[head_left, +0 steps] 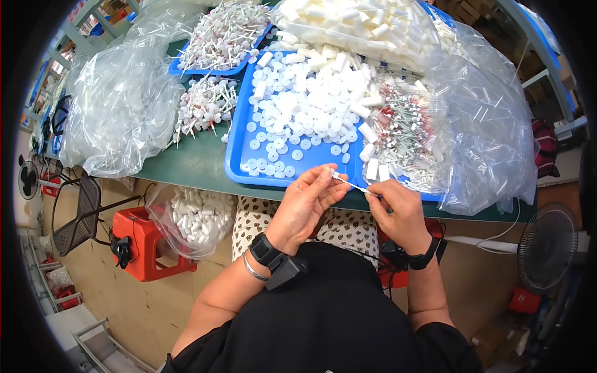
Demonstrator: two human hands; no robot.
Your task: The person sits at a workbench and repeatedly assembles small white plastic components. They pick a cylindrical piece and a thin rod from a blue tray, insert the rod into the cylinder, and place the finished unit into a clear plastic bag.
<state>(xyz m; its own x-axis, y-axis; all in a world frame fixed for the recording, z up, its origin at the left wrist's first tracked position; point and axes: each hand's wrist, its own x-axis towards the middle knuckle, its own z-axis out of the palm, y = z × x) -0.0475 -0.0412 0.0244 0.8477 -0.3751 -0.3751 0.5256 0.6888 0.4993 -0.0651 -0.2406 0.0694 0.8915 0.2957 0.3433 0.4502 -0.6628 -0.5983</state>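
Both hands pinch one thin white tube (354,184) between them: left hand (306,202) fingertips clamped on its capped end, right hand (398,211) fingers closed on the other end. Just beyond the fingertips sits a blue tray (239,163) of white caps (292,112).

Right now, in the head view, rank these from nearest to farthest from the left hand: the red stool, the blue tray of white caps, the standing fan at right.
From the left hand:
1. Blue tray of white caps, just above it on the table.
2. Red stool, lower left on the floor.
3. Standing fan, far right, beyond the right hand.
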